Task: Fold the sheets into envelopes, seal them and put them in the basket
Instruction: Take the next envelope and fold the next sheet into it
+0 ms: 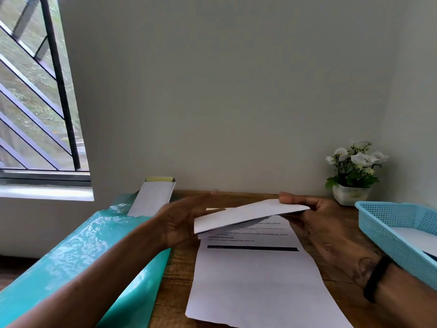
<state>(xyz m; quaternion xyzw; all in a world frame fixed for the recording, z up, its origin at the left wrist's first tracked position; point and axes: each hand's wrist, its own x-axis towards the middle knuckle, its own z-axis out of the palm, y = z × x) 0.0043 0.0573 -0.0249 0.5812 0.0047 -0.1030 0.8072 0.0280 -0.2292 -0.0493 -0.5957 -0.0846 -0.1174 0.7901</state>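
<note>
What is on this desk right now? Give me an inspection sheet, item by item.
Surface: wooden table, set against a plain wall.
Job's things: a folded white envelope held above the table; a printed sheet lying flat beneath it; a blue mesh basket at the right with something white inside.
Clutter: teal plastic bag at the left with a white box sticking out; a small pot of white flowers at the back right.
Grippers: left hand and right hand each hold one end of the envelope.
Cables: nothing seen.
Surroundings: barred window at the left, greenery outside.
</note>
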